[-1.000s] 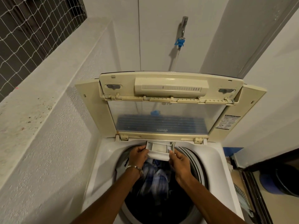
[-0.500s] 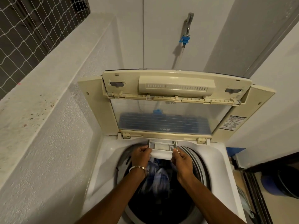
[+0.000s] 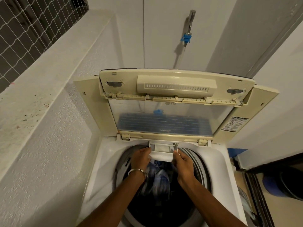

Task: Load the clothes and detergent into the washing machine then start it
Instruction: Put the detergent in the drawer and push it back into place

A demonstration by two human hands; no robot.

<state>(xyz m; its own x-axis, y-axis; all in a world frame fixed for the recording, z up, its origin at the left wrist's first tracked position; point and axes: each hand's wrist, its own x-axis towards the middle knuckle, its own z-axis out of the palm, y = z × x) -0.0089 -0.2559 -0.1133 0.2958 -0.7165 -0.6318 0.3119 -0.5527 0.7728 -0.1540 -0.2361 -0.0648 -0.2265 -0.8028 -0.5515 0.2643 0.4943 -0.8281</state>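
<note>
1. Grey-white walls close in a narrow laundry corner, with a rough plastered ledge (image 3: pixel 32 89) on the left and white netting (image 3: pixel 24 30) over a dark opening above it.
2. A tap (image 3: pixel 188 27) with a blue fitting sticks out of the back wall, above the machine.
3. The washing machine (image 3: pixel 105 169), a white top-loader, stands against that wall with its cream lid (image 3: pixel 177 89) folded up and back, the clear panel of the lid facing the camera.
4. At the back rim of the round opening, the small white detergent drawer (image 3: pixel 161 150) is pulled part-way out over the drum.
5. The left hand (image 3: pixel 141 158) grips the drawer's left end, fingers curled on it; a metal bangle (image 3: pixel 136 171) sits on that wrist.
6. The right hand (image 3: pixel 184 163) pinches the drawer's right end between thumb and fingers.
7. Blue and dark clothes (image 3: pixel 157 176) lie inside the drum, directly under the drawer and between the two forearms.
8. Whether any detergent is in the drawer cannot be made out.
9. To the right of the machine, on the floor, sits a dark bucket (image 3: pixel 285 184) with a blue one just beside it.
</note>
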